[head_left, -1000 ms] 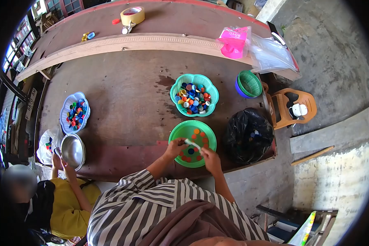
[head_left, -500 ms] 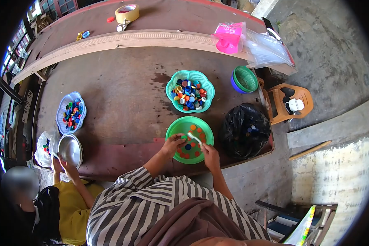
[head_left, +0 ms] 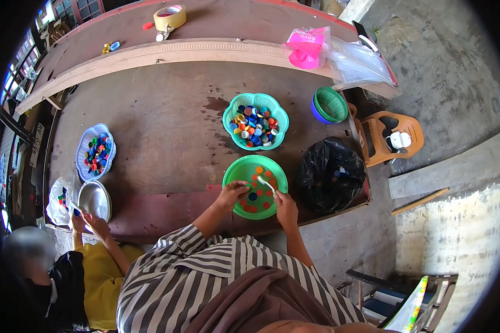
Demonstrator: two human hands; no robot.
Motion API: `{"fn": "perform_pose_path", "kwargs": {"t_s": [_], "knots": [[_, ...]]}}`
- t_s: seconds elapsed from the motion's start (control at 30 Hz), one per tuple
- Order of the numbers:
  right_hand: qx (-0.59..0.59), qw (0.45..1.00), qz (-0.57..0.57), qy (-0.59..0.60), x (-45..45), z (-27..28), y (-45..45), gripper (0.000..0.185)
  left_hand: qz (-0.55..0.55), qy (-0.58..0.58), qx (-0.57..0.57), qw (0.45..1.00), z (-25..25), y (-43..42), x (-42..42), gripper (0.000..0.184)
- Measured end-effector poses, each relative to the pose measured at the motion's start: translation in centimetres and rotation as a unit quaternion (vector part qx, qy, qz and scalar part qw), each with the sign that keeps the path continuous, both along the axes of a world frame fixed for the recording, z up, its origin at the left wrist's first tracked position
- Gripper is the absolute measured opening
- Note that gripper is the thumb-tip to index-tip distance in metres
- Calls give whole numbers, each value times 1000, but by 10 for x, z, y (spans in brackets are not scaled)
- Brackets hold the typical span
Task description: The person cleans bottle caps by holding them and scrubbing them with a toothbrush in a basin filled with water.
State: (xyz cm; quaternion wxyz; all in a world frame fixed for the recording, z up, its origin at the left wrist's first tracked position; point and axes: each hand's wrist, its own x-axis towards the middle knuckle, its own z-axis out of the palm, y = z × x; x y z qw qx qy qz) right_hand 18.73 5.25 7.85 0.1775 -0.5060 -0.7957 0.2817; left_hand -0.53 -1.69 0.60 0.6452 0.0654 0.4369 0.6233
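Note:
My left hand (head_left: 232, 195) is pinched on a green bottle cap (head_left: 249, 187) above the left side of a green basin (head_left: 228, 173). In my right hand (head_left: 286, 210) is a white toothbrush (head_left: 266, 183), its head pointing up and left, a little apart from the cap. Orange caps (head_left: 259, 170) and a dark blue cap (head_left: 253, 196) lie in the basin, seemingly in water. Just beyond it stands a turquoise basket (head_left: 284, 119) full of mixed-colour caps. A black plastic bag (head_left: 322, 183) with some caps inside sits to the right of the basin.
At the left, a co-worker's hands (head_left: 91, 222) work near a metal bowl (head_left: 106, 208), a clear bag (head_left: 55, 208) and a lilac basket (head_left: 83, 166) of caps. Nested green and blue baskets (head_left: 332, 105) stand at the right edge. A raised shelf holds tape (head_left: 169, 21) and plastic packs (head_left: 306, 47).
The toothbrush has drawn slightly away from the green cap and its head now points more upward. My left hand still holds the cap. The whole view has shifted a little.

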Motion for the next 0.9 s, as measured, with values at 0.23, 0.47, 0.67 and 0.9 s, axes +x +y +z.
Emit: {"fn": "perform_pose_path", "kwargs": {"t_s": [0.23, 0.47, 0.67, 0.9], "knots": [[28, 997, 59, -26, 1, -8, 2, 25, 7, 2, 17, 1000, 12, -2, 3, 17], [-30, 998, 50, 9, 5, -10, -1, 25, 27, -20, 31, 999, 11, -1, 1, 17], [-70, 993, 78, 63, 0, 1, -3, 26, 0, 91, 19, 996, 1, 0, 3, 21], [-46, 989, 137, 34, -3, 7, -4, 25, 0, 159, 66, 985, 3, 1, 5, 20]]}}
